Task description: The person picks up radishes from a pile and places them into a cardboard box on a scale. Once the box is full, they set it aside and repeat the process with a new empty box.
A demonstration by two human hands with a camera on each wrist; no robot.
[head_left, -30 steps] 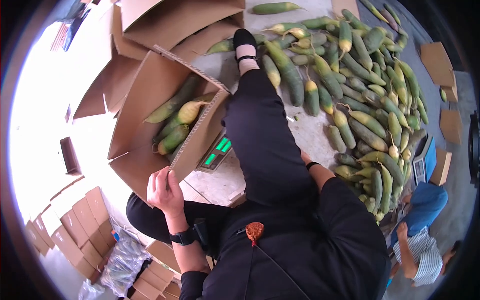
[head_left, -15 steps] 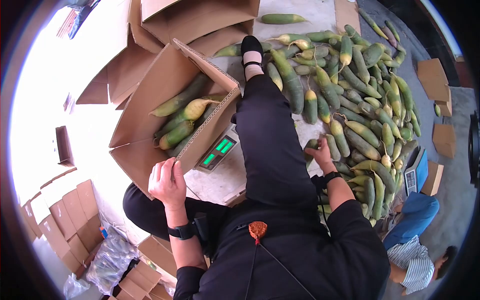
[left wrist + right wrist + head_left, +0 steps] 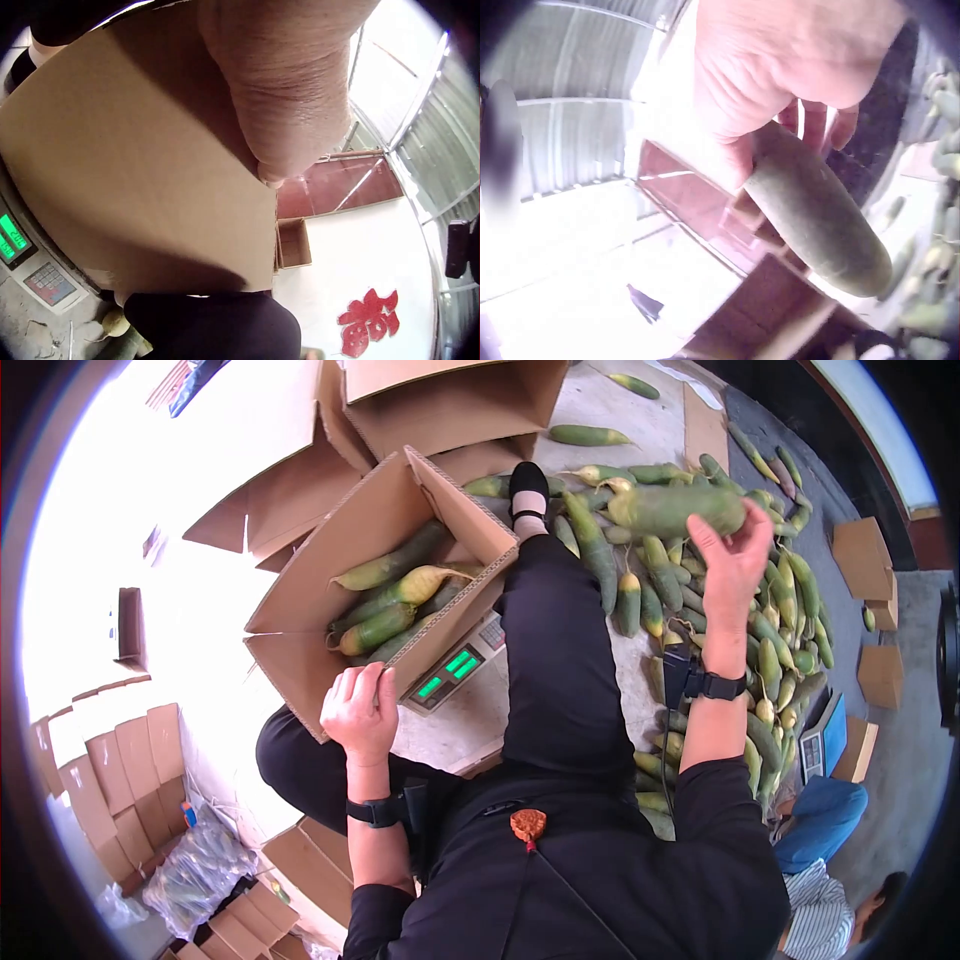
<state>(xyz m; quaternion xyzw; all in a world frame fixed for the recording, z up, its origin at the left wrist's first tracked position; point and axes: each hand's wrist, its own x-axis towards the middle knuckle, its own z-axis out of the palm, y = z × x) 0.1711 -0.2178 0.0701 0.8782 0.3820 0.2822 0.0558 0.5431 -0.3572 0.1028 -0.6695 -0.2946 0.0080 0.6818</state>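
Observation:
In the head view my right hand (image 3: 735, 565) grips one end of a green radish (image 3: 672, 510), blurred and raised above the pile. The right wrist view shows the same radish (image 3: 821, 214) between the thumb and fingers of my right hand (image 3: 795, 60). My left hand (image 3: 360, 710) holds the near edge of an open cardboard box (image 3: 290, 575), fingers curled over the rim. Several green radishes (image 3: 385, 622) lie inside the box. In the left wrist view the left hand (image 3: 289, 82) is against the cardboard wall (image 3: 142, 150). A scale with a lit green display (image 3: 462, 663) shows beside the box.
A large pile of radishes (image 3: 785, 595) spreads on the right. My raised leg (image 3: 560, 650) stands between box and pile. More open boxes (image 3: 450, 415) are at the top, and a person in a striped shirt (image 3: 815, 905) is at the lower right.
My right hand came out from beside my leg, took hold of a radish and lifted it up over the pile. My left hand kept its grip on the box edge.

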